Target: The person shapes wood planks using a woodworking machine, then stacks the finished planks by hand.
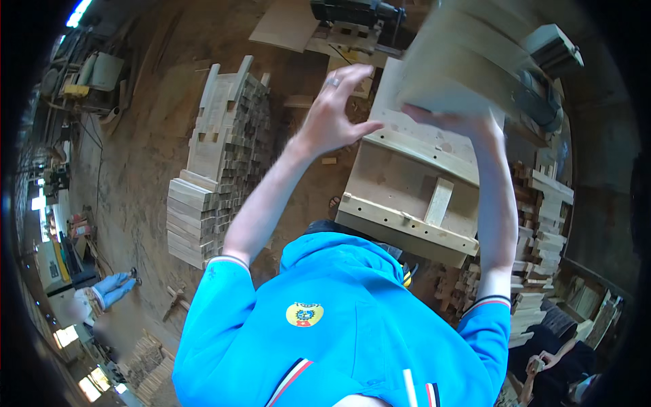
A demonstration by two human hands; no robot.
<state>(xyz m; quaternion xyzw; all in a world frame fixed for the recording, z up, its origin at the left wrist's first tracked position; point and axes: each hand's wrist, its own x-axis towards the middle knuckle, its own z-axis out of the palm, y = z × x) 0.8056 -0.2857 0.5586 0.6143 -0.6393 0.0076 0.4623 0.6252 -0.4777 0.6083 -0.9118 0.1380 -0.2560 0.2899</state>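
Observation:
My left hand (334, 114) is raised over the work area, fingers spread and thumb out, with a ring on one finger and nothing in its grasp. Beside it, to the right, my right hand (456, 122) is at the near edge of a pale wooden panel (451, 64), its thumb stretched to the left and its other fingers hidden by the panel. The panel is smeared by motion. Below both hands stands a wooden workbench (407, 220) with holes along its front rail and a short wooden block (439, 201) lying across its recess.
Stacked notched wooden pieces (220, 146) stand on the floor to the left. More timber (542, 230) is piled at the right. A dark motor-like machine (349, 12) is at the far side. One person (112, 292) is at far left, another person's hands (542, 363) at lower right.

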